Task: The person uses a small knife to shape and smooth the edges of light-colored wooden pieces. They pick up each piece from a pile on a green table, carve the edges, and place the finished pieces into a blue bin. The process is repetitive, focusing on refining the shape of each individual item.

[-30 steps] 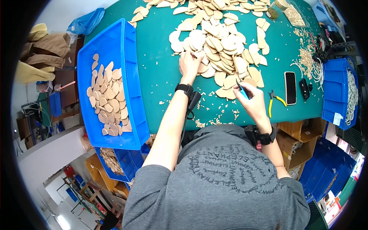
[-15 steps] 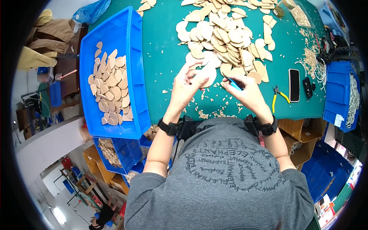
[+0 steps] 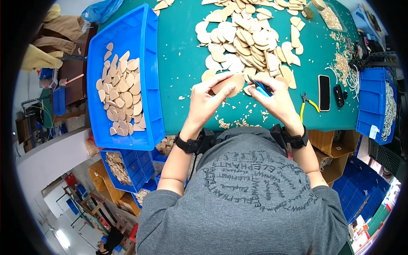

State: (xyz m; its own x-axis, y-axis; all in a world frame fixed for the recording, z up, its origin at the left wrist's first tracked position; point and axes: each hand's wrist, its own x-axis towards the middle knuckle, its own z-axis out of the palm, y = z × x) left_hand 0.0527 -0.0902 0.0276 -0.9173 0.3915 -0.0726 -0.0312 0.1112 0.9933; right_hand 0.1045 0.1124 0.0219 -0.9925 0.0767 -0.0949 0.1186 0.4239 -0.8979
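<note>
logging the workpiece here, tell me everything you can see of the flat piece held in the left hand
The flat piece is a thin, pale tan cutout with a rounded outline; it looks like wood. The left hand pinches it just above the green table, near the loose pile of similar pieces. The right hand brings a small blue tool to its right edge. Its lower part is hidden by fingers.

A black rectangular phone with a dark screen (image 3: 324, 92) lies flat on the green table at about two o'clock, just right of the yellow-handled pliers. A small white paper label (image 3: 373, 132) sticks on the front wall of the blue plastic bin at three o'clock. Brown open cardboard boxes (image 3: 329, 146) stand under the table edge at about four o'clock
</note>
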